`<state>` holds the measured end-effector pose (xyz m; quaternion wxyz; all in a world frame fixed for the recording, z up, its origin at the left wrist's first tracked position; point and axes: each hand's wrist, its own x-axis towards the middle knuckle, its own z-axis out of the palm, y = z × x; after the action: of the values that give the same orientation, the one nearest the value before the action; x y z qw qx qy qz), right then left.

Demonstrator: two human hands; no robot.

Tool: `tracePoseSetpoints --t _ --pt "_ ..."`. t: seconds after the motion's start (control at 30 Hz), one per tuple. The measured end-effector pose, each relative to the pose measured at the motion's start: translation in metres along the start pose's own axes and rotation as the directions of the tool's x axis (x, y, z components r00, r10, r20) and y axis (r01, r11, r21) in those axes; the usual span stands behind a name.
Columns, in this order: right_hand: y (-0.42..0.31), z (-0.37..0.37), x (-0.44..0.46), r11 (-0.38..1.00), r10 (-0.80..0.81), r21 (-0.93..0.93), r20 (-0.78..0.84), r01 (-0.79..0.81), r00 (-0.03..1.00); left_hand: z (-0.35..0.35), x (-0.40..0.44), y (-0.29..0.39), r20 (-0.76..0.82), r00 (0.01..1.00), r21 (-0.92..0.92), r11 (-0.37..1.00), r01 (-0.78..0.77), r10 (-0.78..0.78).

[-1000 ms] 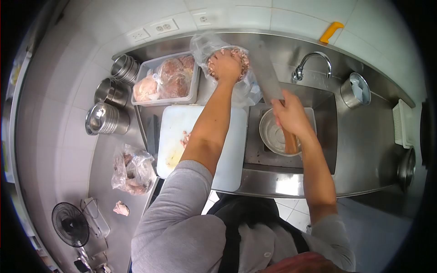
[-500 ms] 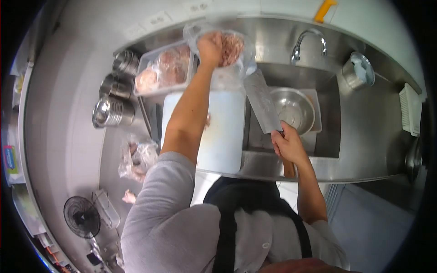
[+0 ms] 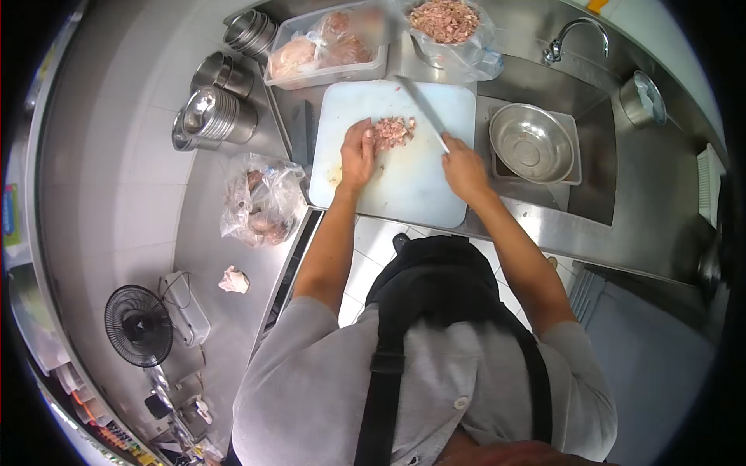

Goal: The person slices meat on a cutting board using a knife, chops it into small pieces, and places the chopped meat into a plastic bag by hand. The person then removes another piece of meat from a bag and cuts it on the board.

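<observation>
On the white cutting board (image 3: pixel 420 190) lies a small heap of chopped meat (image 3: pixel 394 133). My left hand (image 3: pixel 359 153) rests against the heap's left side, its fingers close together; whether they pinch any meat is unclear. My right hand (image 3: pixel 465 167) grips the handle of a cleaver (image 3: pixel 423 109), whose blade slants up and left over the board, right of the heap, edge-on to the camera. Behind the board, a clear plastic bag (image 3: pixel 466 58) holds a large pile of chopped meat (image 3: pixel 444 21).
A plastic tub (image 3: pixel 326 75) of bagged meat stands behind left. Another knife (image 3: pixel 302 132) lies left of the board, near a bag of meat (image 3: pixel 260 203). The sink (image 3: pixel 594 167) at right holds a metal bowl (image 3: pixel 531 144). A fan (image 3: pixel 138 325) is at lower left.
My left hand has come from the meat bag down to the board beside the heap. My right hand has brought the cleaver from over the sink to above the board. The view has shifted.
</observation>
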<state>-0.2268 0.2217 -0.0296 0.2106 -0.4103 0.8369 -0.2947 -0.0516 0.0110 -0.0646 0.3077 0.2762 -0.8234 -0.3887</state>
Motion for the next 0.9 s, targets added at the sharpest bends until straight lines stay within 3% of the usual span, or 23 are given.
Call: tracePoseSetpoints --t 0.1,0.2,0.23,0.33,0.43,0.53,0.63,0.67,0.77,0.9 --pt "-0.024 0.024 -0.011 0.990 -0.129 -0.036 0.096 0.133 0.987 -0.006 -0.044 0.006 0.028 0.998 0.078 0.995 -0.058 0.056" --pt "-0.031 0.027 -0.032 0.970 -0.241 0.035 0.082 0.239 0.967 -0.022 -0.089 0.014 0.210 0.975 0.511 0.843 -0.169 0.068" --pt "-0.027 0.028 -0.045 0.964 -0.262 0.075 0.070 0.257 0.963 -0.021 -0.088 0.010 0.173 0.983 0.514 0.845 -0.145 0.064" --pt "-0.007 0.036 -0.082 0.978 -0.011 0.210 -0.039 0.020 0.999 -0.017 -0.064 0.003 0.082 0.996 0.483 0.872 -0.080 0.046" --pt "0.009 0.036 -0.120 0.711 0.350 0.642 0.030 -0.287 0.936 -0.016 -0.023 -0.004 0.117 0.989 0.447 0.884 -0.133 0.090" --pt "0.018 0.054 -0.140 0.587 0.395 0.758 0.038 -0.284 0.918 -0.003 0.000 -0.006 0.185 0.962 0.298 0.921 -0.250 0.201" --pt "0.004 0.058 -0.135 0.566 0.399 0.759 0.088 -0.321 0.913 0.000 -0.011 -0.004 0.316 0.904 0.097 0.938 -0.334 0.289" --pt "0.004 0.061 -0.129 0.628 0.366 0.711 0.089 -0.316 0.926 -0.001 -0.023 -0.001 0.277 0.884 0.014 0.918 -0.396 0.377" --pt "-0.020 0.065 -0.116 0.726 0.328 0.594 0.143 -0.346 0.934 -0.006 -0.058 0.006 0.104 0.937 0.091 0.935 -0.344 0.334" --pt "-0.045 0.094 -0.094 0.850 0.161 0.479 0.161 -0.220 0.974 0.003 -0.068 0.001 -0.173 0.963 0.344 0.928 -0.139 0.209"
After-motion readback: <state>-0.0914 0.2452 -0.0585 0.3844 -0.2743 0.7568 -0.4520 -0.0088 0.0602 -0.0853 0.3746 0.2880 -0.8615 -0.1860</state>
